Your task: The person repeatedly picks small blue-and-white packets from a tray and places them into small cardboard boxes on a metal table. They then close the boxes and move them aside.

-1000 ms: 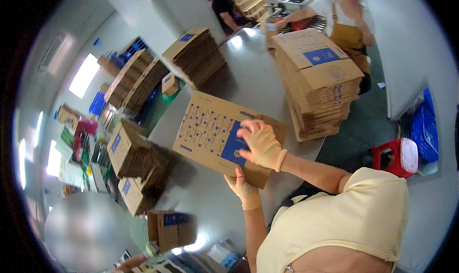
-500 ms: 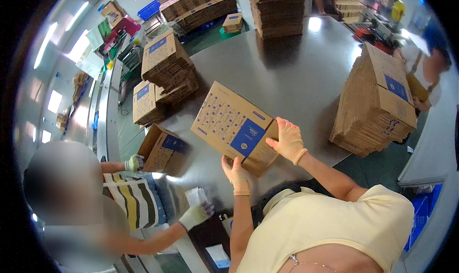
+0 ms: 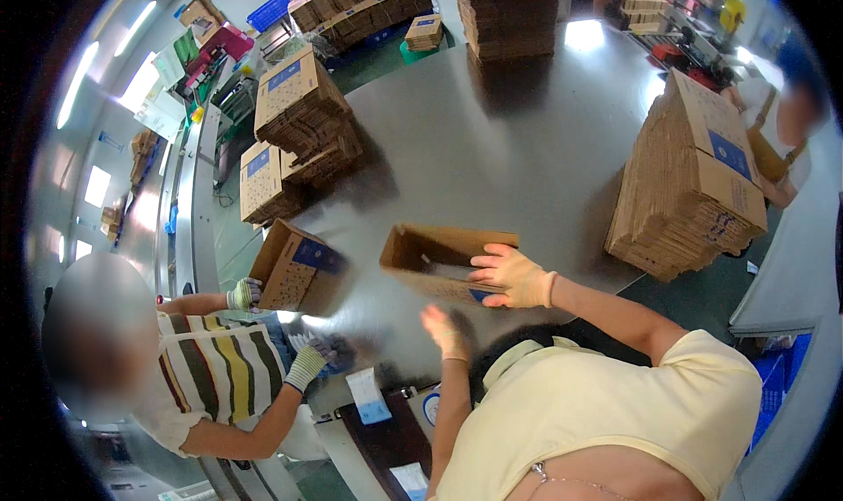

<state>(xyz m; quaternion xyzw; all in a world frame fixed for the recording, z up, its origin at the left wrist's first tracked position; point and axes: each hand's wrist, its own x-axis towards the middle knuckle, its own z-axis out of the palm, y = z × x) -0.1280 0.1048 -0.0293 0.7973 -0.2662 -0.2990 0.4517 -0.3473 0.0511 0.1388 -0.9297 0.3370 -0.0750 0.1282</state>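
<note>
A cardboard box [image 3: 435, 283] with blue print stands on the metal table in front of me, its open top showing the hollow inside. My right hand [image 3: 514, 275], in a pale glove, grips its right end, fingers spread over the near wall and rim. Just below the near side, apart from the box, my left hand [image 3: 446, 332] is held up with nothing in it, slightly blurred. To the left stands another open box [image 3: 299, 268], steadied by a co-worker's gloved hand [image 3: 244, 294]. The co-worker's other hand [image 3: 312, 362] is beside some small white packets.
Tall stacks of flattened boxes stand at the right [image 3: 689, 185], the far edge [image 3: 505, 18] and the left [image 3: 299, 106] of the metal table [image 3: 421, 158]. A dark conveyor belt [image 3: 386, 448] carries white-and-blue packets [image 3: 369, 396] at the near left. Another person [image 3: 777, 141] is at the far right.
The flat carton has become an open box standing on the table. My left hand has let go and moved down; the co-worker's packet hand has drawn back left.
</note>
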